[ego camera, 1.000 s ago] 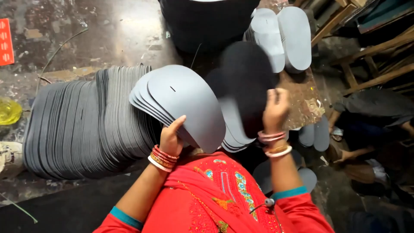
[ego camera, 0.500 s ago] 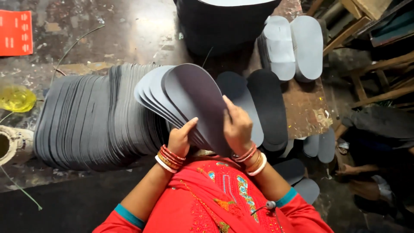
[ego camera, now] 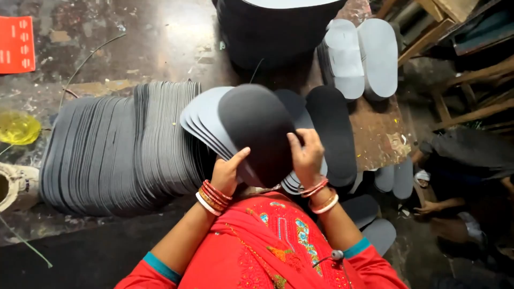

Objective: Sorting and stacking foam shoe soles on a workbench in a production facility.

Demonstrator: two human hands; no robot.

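Since half a second ago: dark sole (ego camera: 257, 128) raised onto fanned soles (ego camera: 206, 120).
Left hand (ego camera: 227, 171) and right hand (ego camera: 305, 155) grip it; long row (ego camera: 118, 150) left, sorted pairs (ego camera: 358, 56) far right.

Red embroidered garment (ego camera: 278, 246), teal-edged sleeves (ego camera: 160, 267), red and gold bangles (ego camera: 213, 195).

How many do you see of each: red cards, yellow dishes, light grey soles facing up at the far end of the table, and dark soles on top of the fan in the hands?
Red card: 1
Yellow dish: 1
Light grey soles: 2
Dark sole, held by left hand and right hand: 1
Total: 5
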